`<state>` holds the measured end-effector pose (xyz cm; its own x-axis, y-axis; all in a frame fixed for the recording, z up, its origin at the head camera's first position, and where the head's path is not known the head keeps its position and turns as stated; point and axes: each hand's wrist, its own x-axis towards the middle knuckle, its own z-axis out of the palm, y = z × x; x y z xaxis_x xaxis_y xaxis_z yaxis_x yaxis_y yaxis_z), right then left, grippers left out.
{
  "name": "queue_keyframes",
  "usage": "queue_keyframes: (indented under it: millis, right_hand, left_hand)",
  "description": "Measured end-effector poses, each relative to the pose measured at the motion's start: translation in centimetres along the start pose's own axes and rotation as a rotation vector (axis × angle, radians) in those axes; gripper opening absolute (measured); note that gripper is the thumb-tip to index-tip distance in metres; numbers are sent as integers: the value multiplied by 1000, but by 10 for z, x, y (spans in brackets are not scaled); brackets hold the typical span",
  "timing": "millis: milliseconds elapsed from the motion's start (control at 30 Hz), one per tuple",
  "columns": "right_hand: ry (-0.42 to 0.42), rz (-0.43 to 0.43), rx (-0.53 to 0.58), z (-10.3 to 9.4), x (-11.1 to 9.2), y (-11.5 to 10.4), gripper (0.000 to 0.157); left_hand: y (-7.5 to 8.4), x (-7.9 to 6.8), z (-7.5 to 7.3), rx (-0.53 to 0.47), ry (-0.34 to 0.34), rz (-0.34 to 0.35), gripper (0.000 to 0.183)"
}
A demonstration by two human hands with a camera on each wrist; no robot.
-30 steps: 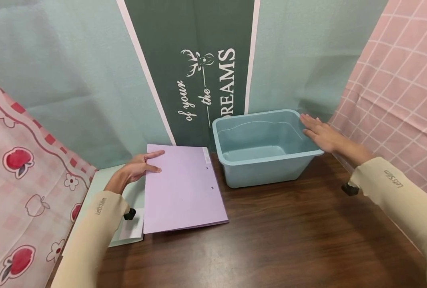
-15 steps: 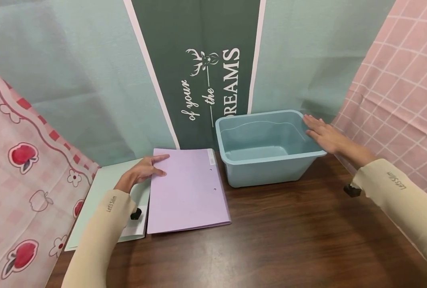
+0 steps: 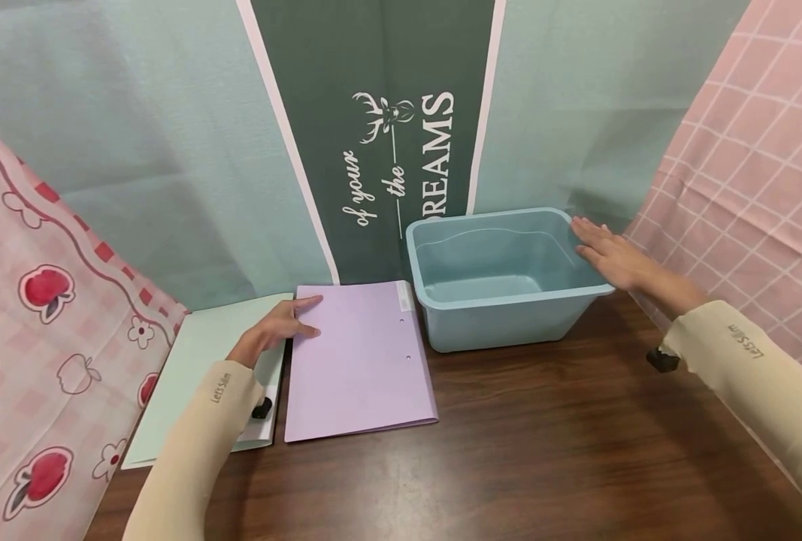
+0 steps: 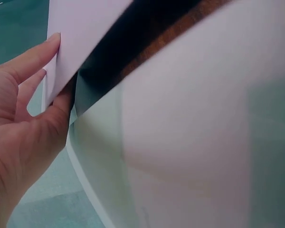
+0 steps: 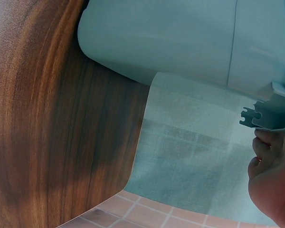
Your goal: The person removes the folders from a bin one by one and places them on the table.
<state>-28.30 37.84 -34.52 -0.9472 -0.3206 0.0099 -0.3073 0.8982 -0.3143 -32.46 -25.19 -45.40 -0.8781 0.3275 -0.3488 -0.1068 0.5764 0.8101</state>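
Near its far left corner, my left hand (image 3: 277,324) pinches a lilac cardboard file folder (image 3: 360,368). The folder lies almost flat on the table, with two punched holes and a white label strip along its right side. In the left wrist view, the left hand (image 4: 28,109) has fingers on both faces of the lilac folder (image 4: 80,28), whose edge is raised. Under that hand and forearm lies a pale green folder (image 3: 201,361), partly hidden. My right hand (image 3: 610,254) rests with straight fingers on the right rim of a blue-green plastic tub (image 3: 495,324). Nothing is inside the tub.
The dark wooden table (image 3: 495,458) extends in front of the folders and tub. A green curtain (image 3: 170,150) with a lettered dark panel hangs behind. Pink printed cloth (image 3: 42,361) borders the left, and pink checked cloth (image 3: 759,188) borders the right.
The lilac folder has come down flatter onto the table and shifted slightly right in view, the left hand moving with it. The right hand stays on the tub's rim.
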Motion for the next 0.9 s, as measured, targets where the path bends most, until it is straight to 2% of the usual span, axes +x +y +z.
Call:
queue_keyframes:
  millis: [233,467,700,900]
  right_hand:
    - [1,-1,-5,0,1,0,60]
    - [8,-4,1,0,1,0,60]
    - [28,-41,-17,2,2,4,59]
    - [24,-43,-15,2,0,5,59]
  left_hand:
    - [4,0,6,116,71,-39,83]
    - [12,-2,7,266,111,-29,82]
    - [11,-4,7,285,132,-43,81]
    - [14,-6,8,339,161,-15,81]
